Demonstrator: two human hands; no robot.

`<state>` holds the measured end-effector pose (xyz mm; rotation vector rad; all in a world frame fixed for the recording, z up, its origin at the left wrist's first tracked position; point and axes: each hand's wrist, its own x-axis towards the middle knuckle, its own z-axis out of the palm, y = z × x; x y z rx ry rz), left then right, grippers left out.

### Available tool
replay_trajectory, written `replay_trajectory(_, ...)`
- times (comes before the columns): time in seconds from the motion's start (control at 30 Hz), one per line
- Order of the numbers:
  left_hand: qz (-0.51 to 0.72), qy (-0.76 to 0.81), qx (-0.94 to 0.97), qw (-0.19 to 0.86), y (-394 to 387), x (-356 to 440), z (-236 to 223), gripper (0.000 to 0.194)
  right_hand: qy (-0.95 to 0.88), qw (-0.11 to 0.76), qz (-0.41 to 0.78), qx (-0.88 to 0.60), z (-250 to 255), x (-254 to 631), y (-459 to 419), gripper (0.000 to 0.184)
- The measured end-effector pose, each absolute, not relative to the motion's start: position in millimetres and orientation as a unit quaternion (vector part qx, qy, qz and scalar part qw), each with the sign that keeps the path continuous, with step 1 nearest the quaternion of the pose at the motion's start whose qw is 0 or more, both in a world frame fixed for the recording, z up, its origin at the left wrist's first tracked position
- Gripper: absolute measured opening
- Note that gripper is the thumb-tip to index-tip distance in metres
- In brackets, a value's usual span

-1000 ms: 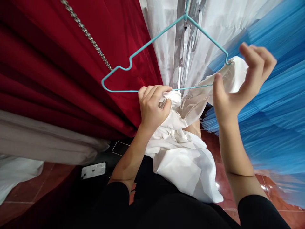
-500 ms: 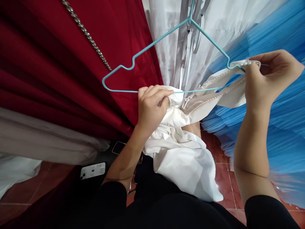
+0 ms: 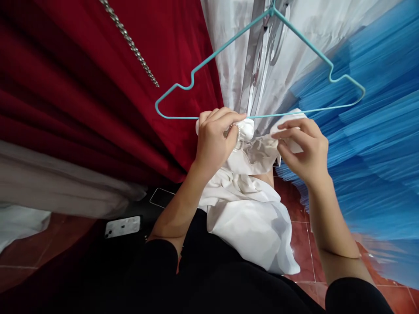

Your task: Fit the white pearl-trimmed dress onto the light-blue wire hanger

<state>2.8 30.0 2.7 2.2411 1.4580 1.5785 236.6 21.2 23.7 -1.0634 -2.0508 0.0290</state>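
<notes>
Red floor tiles point(image 3: 19, 279) show at the far left, under a grey cloth point(image 3: 59, 183). A phone point(image 3: 122, 227) with an Apple mark lies on something black. A big red cloth point(image 3: 98, 87) hangs behind. The left hand point(image 3: 216, 139) grips the white garment point(image 3: 248, 226) at the hanger point(image 3: 265, 116), whose long bar runs left to right, top end up. The garment hangs down in folds. The right hand point(image 3: 304, 148) is half curled at its edge; I cannot tell if it pinches. Blue cloth point(image 3: 366, 139) hangs far right.

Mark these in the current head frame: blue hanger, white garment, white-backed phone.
Blue hanger point(image 3: 272, 10), head view: top joint where the sloping bars meet.
White garment point(image 3: 250, 231), head view: its lower, draped fabric.
White-backed phone point(image 3: 123, 226), head view: middle of its back.
</notes>
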Motion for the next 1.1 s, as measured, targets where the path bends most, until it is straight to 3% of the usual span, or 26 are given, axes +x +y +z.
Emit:
replay_trajectory(0.33,0.5,0.465,0.731,0.012,13.2,2.0,3.6,0.031,-0.73,0.581,0.027,-0.359,-20.2,187.9,48.3,0.027)
replay_trajectory(0.47,0.594,0.435,0.676,0.028,-12.9,1.5,-22.2,0.021,-0.729,0.593,0.024,-0.341,-18.8,191.1,45.3,0.027)
replay_trajectory(0.57,0.647,0.456,0.6,0.115,-21.5,-14.0,-51.7,0.012,-0.727,0.598,0.007,-0.338,-11.6,191.1,44.9,0.025)
replay_trajectory(0.63,0.666,0.492,0.536,0.162,-13.9,-36.5,-64.8,0.014,-0.721,0.61,0.009,-0.328,-8.8,190.3,45.4,0.023)
replay_trajectory(0.7,0.7,0.51,0.479,0.141,2.1,-65.8,-65.2,0.019,-0.716,0.622,0.02,-0.316,-7.9,189.9,46.0,0.023)
replay_trajectory(0.87,0.76,0.458,0.459,-0.052,40.8,-119.1,-7.5,0.025,-0.713,0.616,0.032,-0.332,-10.2,189.4,45.6,0.022)
replay_trajectory(0.97,0.708,0.453,0.537,-0.074,50.0,-115.5,36.5,0.022,-0.712,0.604,0.035,-0.357,-10.8,188.8,43.6,0.021)
replay_trajectory(1.03,0.666,0.399,0.622,-0.1,52.6,-102.1,55.8,0.03,-0.711,0.605,0.036,-0.356,-10.4,188.7,42.1,0.02)
replay_trajectory(1.1,0.633,0.407,0.655,-0.072,52.8,-84.6,65.8,0.031,-0.711,0.611,0.034,-0.346,-9.7,189.1,41.0,0.02)
